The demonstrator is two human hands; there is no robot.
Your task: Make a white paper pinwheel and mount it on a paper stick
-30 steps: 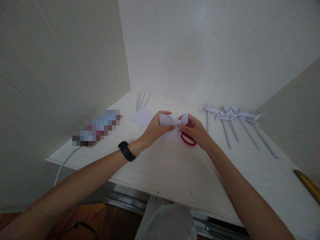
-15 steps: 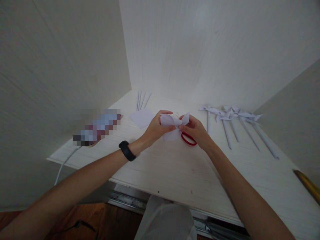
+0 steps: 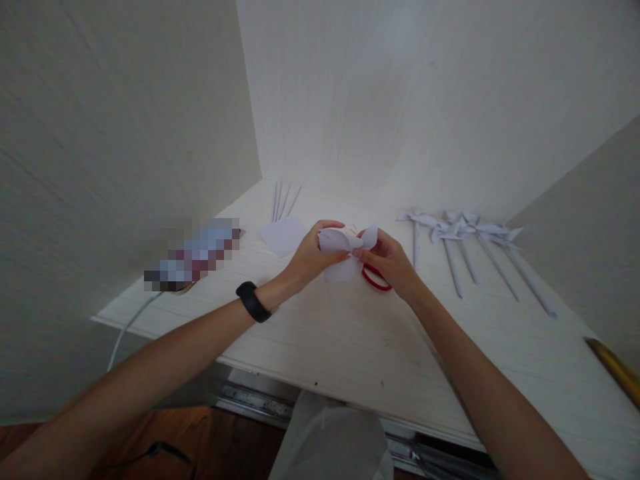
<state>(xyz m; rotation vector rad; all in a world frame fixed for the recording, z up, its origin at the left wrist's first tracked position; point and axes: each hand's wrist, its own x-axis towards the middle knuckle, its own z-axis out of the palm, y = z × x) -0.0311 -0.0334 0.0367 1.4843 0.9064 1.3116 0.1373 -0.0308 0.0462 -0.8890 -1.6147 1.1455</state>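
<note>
A white paper pinwheel [image 3: 336, 241], its blades curled toward the middle, is held up between both hands over the desk. My left hand [image 3: 311, 255] grips its left side, thumb pressed near the centre. With thumb and fingers pinched at the centre, my right hand [image 3: 384, 259] holds the right side; whatever lies under those fingertips is hidden. Red-handled scissors [image 3: 376, 279] lie just below my right hand, only a handle loop showing. Left of the hands, square white paper [image 3: 283, 235] lies flat on the desk.
Thin paper sticks [image 3: 281, 202] lie at the back left. Several finished paper pinwheels [image 3: 450, 227] on rolled sticks lie at the right. A blurred-out device [image 3: 195, 257] with a white cable [image 3: 129, 327] sits at the left. Walls enclose the white desk [image 3: 320, 333]; a yellow object [image 3: 613, 370] is at its right edge.
The right thumb and fingers have shifted slightly at the pinwheel's centre. Both hands keep their hold, and the rest of the scene looks the same apart from a slight camera shift.
</note>
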